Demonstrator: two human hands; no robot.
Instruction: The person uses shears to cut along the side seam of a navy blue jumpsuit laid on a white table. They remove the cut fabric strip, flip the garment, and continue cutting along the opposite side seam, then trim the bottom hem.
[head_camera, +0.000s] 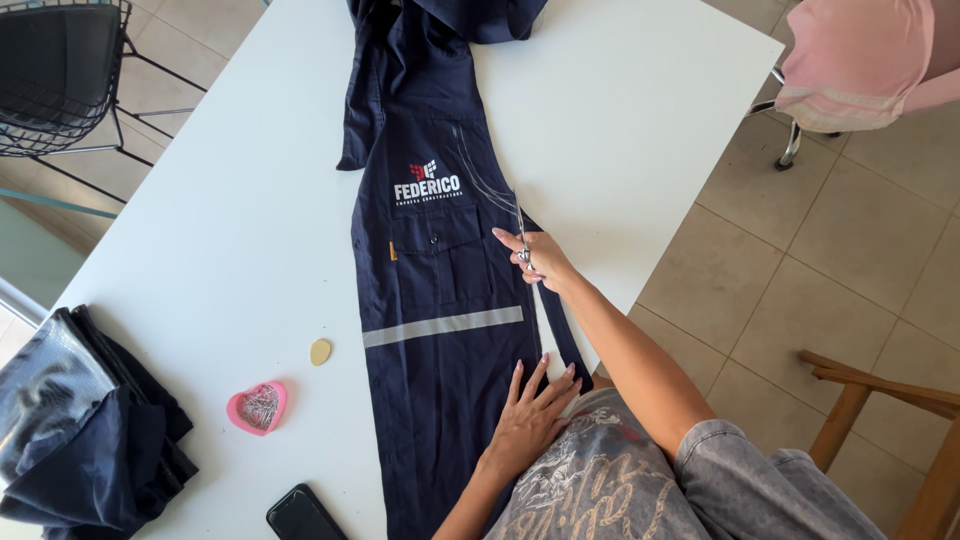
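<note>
A dark navy work garment (430, 300) lies lengthwise on the white table (230, 230), with a printed chest patch, a flap pocket and a grey reflective stripe across it. My right hand (535, 258) grips small metal scissors (521, 235) at the garment's right edge, blades pointing up along a curved chalk line. A narrow cut strip of navy fabric (560, 335) trails down from the hand. My left hand (530, 410) lies flat, fingers spread, pressing the cloth near the front table edge.
A pink heart-shaped pin dish (258, 407), a small tan oval chalk (320, 351), a black phone (303, 515) and a heap of dark fabric (85, 430) sit on the table's left. A wire chair (60, 70) stands far left, a wooden chair (880, 410) at right.
</note>
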